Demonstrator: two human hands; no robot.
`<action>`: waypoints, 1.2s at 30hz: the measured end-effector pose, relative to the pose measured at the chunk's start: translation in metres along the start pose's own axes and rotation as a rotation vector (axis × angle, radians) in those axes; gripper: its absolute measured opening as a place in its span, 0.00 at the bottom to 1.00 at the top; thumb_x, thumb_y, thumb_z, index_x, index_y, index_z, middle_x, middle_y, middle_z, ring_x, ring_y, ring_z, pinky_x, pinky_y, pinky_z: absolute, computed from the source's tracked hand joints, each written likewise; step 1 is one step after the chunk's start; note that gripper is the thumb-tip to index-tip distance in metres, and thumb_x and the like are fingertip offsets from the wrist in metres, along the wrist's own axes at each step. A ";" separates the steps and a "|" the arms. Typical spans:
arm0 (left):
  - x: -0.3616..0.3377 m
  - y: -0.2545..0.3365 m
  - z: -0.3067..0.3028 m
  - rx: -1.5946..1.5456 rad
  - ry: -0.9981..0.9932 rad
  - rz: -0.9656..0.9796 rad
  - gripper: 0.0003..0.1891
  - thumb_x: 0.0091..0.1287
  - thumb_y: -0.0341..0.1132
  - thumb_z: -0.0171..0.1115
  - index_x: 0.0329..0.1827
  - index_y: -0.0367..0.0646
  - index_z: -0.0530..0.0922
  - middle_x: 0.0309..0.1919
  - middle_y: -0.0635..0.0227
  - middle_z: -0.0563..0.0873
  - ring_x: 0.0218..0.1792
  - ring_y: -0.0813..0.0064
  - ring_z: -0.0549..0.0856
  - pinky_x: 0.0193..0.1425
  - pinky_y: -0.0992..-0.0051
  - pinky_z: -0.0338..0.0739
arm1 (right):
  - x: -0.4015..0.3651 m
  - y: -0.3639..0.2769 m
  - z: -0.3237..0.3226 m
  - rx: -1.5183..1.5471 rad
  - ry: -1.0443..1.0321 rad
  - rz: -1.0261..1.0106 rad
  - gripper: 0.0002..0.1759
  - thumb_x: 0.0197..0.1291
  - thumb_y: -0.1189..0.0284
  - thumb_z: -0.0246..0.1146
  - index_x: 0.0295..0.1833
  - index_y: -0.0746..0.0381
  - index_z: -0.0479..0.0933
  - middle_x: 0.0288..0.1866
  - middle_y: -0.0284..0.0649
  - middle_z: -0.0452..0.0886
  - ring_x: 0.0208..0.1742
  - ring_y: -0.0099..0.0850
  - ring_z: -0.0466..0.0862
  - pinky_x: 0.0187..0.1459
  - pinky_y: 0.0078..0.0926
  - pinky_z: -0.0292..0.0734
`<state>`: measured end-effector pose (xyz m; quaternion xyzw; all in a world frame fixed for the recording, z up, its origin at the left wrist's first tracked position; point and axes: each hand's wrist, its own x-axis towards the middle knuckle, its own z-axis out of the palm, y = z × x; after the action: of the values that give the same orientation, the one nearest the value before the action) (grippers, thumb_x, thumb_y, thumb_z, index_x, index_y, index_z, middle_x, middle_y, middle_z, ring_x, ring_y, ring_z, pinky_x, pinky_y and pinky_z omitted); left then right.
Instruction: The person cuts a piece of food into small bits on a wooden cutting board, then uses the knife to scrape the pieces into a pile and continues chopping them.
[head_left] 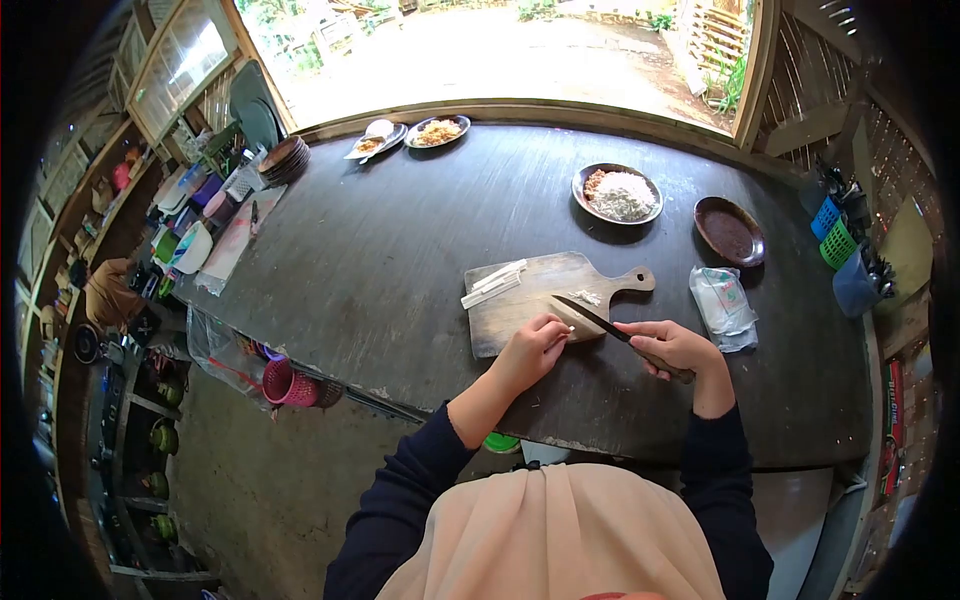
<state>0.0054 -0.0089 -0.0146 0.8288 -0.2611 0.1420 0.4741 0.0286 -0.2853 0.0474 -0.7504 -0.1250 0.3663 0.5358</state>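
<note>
Sleeves over dark window-side table — left hand pinches white piece, right hand grips knife.

No writing can be read anywhere. The plastic packet on the worktop, at three o'clock from the cutting board, carries a small red and green print, too small to make out. A red pack at the right edge, about four o'clock, shows pale lettering, blurred beyond reading.
</note>
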 end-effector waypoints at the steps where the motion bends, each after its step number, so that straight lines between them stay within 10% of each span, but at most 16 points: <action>1: 0.000 -0.002 0.001 0.010 0.008 0.025 0.05 0.63 0.23 0.64 0.40 0.35 0.80 0.40 0.58 0.82 0.38 0.59 0.85 0.42 0.69 0.81 | -0.001 0.000 -0.001 0.013 -0.005 -0.010 0.24 0.75 0.64 0.55 0.74 0.52 0.68 0.22 0.30 0.72 0.19 0.18 0.70 0.22 0.17 0.69; 36: 0.001 0.003 -0.014 0.099 -0.057 -0.027 0.07 0.62 0.23 0.64 0.43 0.35 0.84 0.40 0.58 0.84 0.41 0.58 0.84 0.46 0.67 0.79 | 0.003 -0.004 -0.016 0.050 -0.089 0.063 0.23 0.75 0.65 0.56 0.72 0.52 0.70 0.26 0.28 0.73 0.24 0.17 0.78 0.21 0.16 0.72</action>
<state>0.0050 0.0012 -0.0048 0.8583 -0.2561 0.1247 0.4267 0.0421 -0.2934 0.0523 -0.7236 -0.1158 0.4188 0.5363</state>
